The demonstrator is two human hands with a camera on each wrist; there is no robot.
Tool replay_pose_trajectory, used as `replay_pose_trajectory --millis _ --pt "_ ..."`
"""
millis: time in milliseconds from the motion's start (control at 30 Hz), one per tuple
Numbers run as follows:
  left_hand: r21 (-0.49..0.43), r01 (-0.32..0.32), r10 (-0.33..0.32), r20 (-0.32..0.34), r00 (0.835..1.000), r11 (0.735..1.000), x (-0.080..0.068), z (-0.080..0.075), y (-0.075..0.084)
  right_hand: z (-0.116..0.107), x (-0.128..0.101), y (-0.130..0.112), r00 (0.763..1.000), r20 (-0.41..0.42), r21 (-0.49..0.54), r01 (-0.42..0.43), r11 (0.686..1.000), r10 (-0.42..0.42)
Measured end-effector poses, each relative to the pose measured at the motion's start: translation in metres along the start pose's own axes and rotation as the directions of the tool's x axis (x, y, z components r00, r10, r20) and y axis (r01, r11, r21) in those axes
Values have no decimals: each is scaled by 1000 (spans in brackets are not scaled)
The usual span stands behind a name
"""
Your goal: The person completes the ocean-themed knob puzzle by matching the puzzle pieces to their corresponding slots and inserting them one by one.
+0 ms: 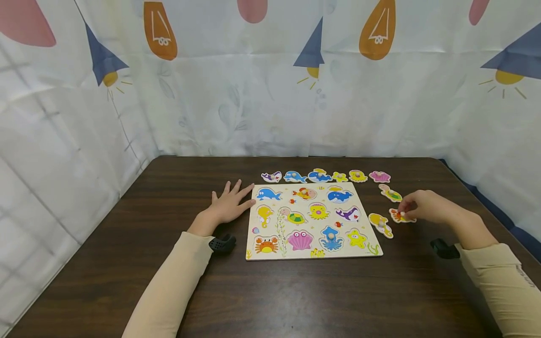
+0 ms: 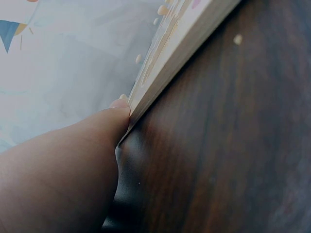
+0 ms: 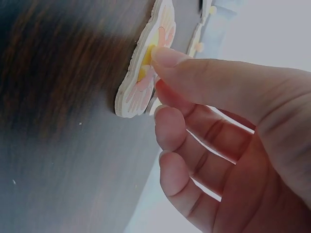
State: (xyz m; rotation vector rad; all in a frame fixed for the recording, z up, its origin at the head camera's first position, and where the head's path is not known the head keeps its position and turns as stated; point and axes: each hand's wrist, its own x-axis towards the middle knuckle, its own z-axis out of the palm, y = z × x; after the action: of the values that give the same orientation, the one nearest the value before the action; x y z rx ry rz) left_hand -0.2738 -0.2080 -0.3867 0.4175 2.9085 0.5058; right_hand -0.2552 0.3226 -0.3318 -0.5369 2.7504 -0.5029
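A wooden sea-animal puzzle board (image 1: 363, 220) lies flat on the dark table (image 1: 296, 300). My left hand (image 1: 236, 195) rests flat on the table with fingers spread, and one fingertip (image 2: 119, 104) touches the board's left edge (image 2: 165, 63). To the right of the board, my right hand (image 1: 403, 212) pinches the small peg of an orange puzzle piece (image 1: 397, 217). In the right wrist view the thumb and fingers of my right hand (image 3: 160, 82) close on that peg, and the piece (image 3: 138, 92) lies on or just above the table.
Several loose animal pieces form a row (image 1: 325, 176) behind the board. Two more, a turtle piece (image 1: 390, 193) and a yellow piece (image 1: 380, 224), lie to its right. A patterned curtain (image 1: 270, 94) walls in the table on three sides.
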Motion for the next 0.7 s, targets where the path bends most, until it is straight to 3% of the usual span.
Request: replay_pose_trajectory --millis 400,700 --pt "2 4 -4 2 1000 1000 0 0 0 5 3 0 999 -37 -52 17 998 -19" --pt "-2 -3 3 5 1000 1000 -1 -1 0 -3 6 -10 993 -94 -101 55 993 -65"
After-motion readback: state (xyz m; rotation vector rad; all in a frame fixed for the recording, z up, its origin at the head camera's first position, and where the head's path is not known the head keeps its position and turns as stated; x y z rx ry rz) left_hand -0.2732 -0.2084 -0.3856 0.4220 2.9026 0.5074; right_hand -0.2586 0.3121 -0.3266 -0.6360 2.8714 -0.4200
